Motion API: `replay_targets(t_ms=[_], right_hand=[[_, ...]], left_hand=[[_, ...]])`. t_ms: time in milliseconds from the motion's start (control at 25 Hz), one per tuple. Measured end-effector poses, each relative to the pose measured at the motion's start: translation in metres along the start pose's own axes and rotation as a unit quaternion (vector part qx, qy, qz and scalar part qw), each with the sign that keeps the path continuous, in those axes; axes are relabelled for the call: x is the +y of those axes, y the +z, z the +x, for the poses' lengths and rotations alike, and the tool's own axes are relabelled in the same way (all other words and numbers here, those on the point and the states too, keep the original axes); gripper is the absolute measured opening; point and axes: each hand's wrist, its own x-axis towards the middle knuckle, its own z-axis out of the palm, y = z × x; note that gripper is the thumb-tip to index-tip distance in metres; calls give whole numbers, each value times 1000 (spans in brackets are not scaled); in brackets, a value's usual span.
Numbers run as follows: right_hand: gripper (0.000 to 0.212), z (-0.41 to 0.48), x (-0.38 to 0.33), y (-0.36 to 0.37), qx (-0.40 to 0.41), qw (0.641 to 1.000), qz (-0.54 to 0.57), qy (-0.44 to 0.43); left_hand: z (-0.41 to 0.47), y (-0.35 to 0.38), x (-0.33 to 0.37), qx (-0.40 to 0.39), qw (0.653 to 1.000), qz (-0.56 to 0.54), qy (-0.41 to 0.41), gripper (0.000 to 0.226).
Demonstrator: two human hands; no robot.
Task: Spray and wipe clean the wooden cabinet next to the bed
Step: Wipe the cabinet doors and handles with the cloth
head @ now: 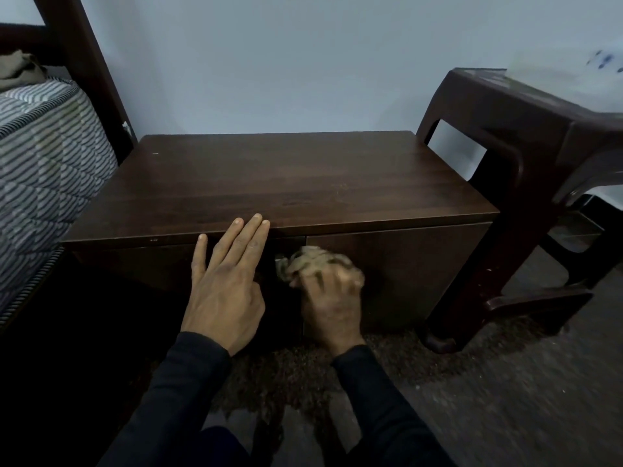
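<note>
The dark wooden cabinet (276, 183) stands low against the wall, between the bed and a stool. My left hand (226, 284) lies flat with fingers spread on the left door, fingertips touching the front edge of the top. My right hand (332, 298) is closed on a crumpled beige cloth (313, 261), pressed against the cabinet front near the seam between the two doors; it looks motion-blurred. A small metal handle (280, 264) shows just left of the cloth. No spray bottle is in view.
A mattress with a striped cover (43, 176) and a dark bed post (91, 65) are at the left. A dark brown plastic stool (526, 156) stands close to the cabinet's right side. A dark shaggy rug (303, 372) lies on the grey floor below.
</note>
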Motion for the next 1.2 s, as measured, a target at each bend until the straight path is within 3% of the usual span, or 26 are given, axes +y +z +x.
replay_targets(t_ms=[80, 240, 320, 360, 480, 560, 720, 800, 880, 960, 1040, 1120, 1200], right_hand=[[25, 2, 3, 1, 54, 989, 51, 129], [27, 2, 3, -2, 44, 994, 71, 77], [23, 4, 8, -1, 82, 967, 132, 200], [22, -1, 6, 1, 86, 963, 140, 216], [29, -34, 2, 19, 38, 989, 106, 96], [38, -54, 7, 31, 35, 982, 133, 128], [46, -73, -1, 31, 31, 930, 197, 309], [51, -55, 1, 21, 78, 888, 215, 399], [46, -18, 9, 10, 135, 865, 230, 424], [45, 19, 12, -1, 156, 888, 211, 376], [46, 28, 16, -1, 123, 957, 129, 229], [41, 7, 33, 7, 70, 994, 48, 74], [39, -15, 49, 7, 60, 994, 35, 83]], left_hand=[[3, 0, -3, 6, 1000, 2, 12, 88], [0, 4, -1, 8, 1000, 3, 2, 87], [2, 4, -2, 8, 1000, 2, 4, 87], [3, 5, -2, 10, 1000, 4, 5, 87], [1, 6, -1, 12, 1000, 7, -2, 87], [0, 6, 0, 6, 1000, 7, -3, 87], [1, 5, -1, 4, 1000, 18, 2, 87], [1, 4, 0, 1, 1000, 18, 3, 87], [2, 3, -1, 2, 1000, 21, 1, 87], [2, 4, -1, 2, 1000, 25, 0, 87], [2, 5, 0, 3, 1000, 23, -2, 87], [1, 6, 0, 0, 1000, 24, 0, 88], [0, 5, 0, -1, 1000, 25, 2, 88]])
